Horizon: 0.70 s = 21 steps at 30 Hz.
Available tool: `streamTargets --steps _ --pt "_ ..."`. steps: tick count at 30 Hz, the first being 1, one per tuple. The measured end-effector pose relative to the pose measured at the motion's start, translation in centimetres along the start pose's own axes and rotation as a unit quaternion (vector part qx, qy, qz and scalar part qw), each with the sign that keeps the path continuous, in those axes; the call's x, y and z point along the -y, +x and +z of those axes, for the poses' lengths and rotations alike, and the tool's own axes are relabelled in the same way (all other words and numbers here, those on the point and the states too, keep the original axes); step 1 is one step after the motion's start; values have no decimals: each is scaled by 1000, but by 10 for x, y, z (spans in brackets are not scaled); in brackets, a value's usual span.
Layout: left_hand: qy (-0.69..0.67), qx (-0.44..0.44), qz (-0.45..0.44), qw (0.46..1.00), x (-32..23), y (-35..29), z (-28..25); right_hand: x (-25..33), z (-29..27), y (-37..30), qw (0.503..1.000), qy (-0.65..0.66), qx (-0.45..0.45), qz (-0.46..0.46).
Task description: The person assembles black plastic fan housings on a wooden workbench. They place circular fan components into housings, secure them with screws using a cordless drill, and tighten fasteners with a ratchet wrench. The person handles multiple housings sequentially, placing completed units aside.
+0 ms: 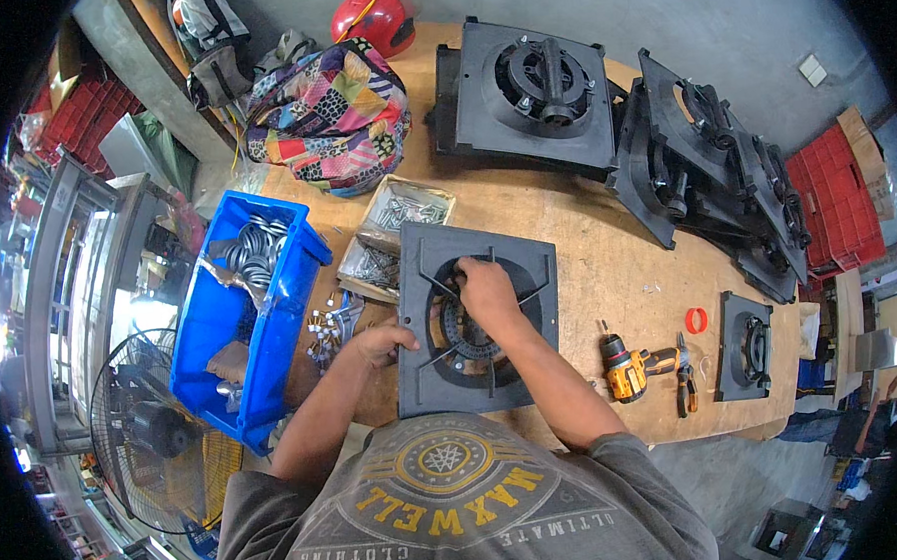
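In front of me on the table lies a square black gas stove point(538, 384) with a round burner in the middle and support arms around it. My left hand point(383, 345) grips its left edge, the thumb on top and the other fingers mostly hidden. My right hand point(487, 293) reaches over the burner, its fingers bent together at the far side of the round opening. Whatever those fingertips hold is too small or hidden to make out. Just beyond the stove stand two small boxes of metal fasteners, one with screws point(410, 207), the other with darker pieces point(373, 263).
A blue bin point(194, 366) with metal rings point(257, 246) stands at left, beside small white-tipped parts point(326, 335). Right of the stove lie a yellow drill point(628, 370), pliers point(685, 380) and red ring point(696, 320). Stacked black stoves point(603, 143) and a patchwork cloth bag point(336, 115) sit farther back.
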<state>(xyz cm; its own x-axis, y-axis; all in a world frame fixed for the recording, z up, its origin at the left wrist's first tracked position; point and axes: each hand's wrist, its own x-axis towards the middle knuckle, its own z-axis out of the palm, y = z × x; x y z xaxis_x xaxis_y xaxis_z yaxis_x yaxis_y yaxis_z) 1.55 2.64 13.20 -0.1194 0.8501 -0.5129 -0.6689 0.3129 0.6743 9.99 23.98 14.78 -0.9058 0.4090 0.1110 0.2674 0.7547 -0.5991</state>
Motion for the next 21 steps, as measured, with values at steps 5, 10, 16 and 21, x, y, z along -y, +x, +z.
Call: streamTargets --steps 5,10,16,21 --pt "-24 -62 -22 998 14 5 -1 -3 -6 5 998 -65 15 15" --pt "-61 -133 129 981 18 -19 5 -7 -8 -4 999 -51 16 -8" --pt "47 -308 216 925 -6 -47 31 -7 -7 -5 994 -92 51 -11" --pt "188 -282 274 900 -15 -49 72 4 -32 -34 996 -2 5 -94"
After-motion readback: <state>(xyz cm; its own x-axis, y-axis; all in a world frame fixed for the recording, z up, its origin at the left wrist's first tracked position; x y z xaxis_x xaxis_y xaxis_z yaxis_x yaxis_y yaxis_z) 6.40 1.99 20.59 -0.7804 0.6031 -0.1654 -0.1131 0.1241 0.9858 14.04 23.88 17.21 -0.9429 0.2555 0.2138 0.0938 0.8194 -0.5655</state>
